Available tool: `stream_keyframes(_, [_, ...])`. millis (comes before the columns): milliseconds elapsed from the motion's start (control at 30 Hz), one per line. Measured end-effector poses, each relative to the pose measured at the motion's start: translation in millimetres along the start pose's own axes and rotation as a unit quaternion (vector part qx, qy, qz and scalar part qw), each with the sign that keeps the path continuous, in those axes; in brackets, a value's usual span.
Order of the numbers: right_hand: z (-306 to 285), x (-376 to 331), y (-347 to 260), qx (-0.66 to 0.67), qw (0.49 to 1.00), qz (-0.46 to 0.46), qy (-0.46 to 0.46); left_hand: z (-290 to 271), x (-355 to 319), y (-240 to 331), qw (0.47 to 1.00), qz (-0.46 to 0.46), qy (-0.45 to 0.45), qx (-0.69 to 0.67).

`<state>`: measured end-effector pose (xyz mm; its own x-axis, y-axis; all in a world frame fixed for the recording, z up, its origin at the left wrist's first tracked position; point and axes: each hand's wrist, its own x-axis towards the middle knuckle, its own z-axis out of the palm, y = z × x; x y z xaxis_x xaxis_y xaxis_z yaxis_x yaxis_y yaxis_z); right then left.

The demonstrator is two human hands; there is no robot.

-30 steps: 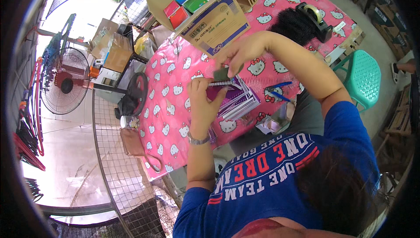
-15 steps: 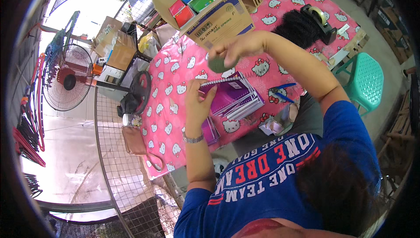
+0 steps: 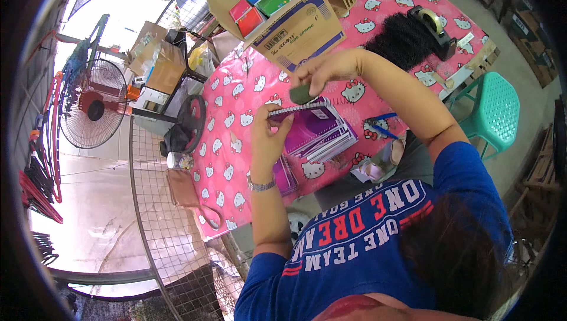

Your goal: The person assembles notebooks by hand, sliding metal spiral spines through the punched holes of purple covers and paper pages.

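Pink cloth printed with white cat faces covers the table [image 3: 227, 138], its near edge close to the person's blue shirt [image 3: 354, 226], which bears large white and red lettering. One metal-banded watch [image 3: 261, 186] circles the left wrist. By that wrist lies a purple notebook [image 3: 286, 178], partly hidden.

Farther in, the left hand [image 3: 267, 137] is partly closed on the left corner of the top notebook [image 3: 310, 121], thumb over the purple cover and fingers at its far side. That notebook rests on a fanned stack [image 3: 331, 148] at the table's near part; the overlap prevents an exact count. Its coil-bound edge faces away from the person and runs left to right, the right end slightly farther off; which side is longer cannot be told. Pale marks on the cover are too small to read.

Just over the coil, the right hand [image 3: 332, 70] has curled fingers pinching one dark green pad [image 3: 300, 95]; whether the pad touches the wire is unclear. One blue-handled tool [image 3: 383, 130] lies right of the stack.

Beyond stands one cardboard box [image 3: 313, 28] with printed panels and dark handwriting, holding blocks whose visible faces are two red, one blue, one yellow and one green. Rightward are a black bristly heap [image 3: 394, 40] and one tape dispenser [image 3: 440, 43].
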<state>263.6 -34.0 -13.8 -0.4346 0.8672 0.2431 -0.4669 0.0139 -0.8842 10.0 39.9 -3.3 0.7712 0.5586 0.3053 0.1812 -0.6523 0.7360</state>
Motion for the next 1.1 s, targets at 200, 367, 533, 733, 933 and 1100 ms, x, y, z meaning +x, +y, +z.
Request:
stream_keyframes(200, [-52,-68,109,-0.652,0.567,0.295,0.408,-2,0,7,0.992,-0.11,0.032,-0.06])
stream_keyframes(367, [-12,-129,197,-0.74,0.534,0.157,0.377,5,-14,4,0.957,-0.096,0.139,-0.235])
stream_keyframes(533, [23,-181,219,-0.765,0.526,0.142,0.343,14,-17,-4,0.967,-0.134,0.136,-0.171])
stream_keyframes(733, [77,-117,127,-0.607,0.588,-0.101,0.525,13,-20,4,0.969,-0.059,0.148,-0.19])
stream_keyframes(933, [128,-36,67,-0.611,0.666,-0.204,0.375,19,-22,1,0.968,-0.076,0.144,-0.193])
stream_keyframes(1100, [139,-8,65,-0.67,0.616,-0.212,0.356,17,-29,-5,0.969,-0.041,0.144,-0.195])
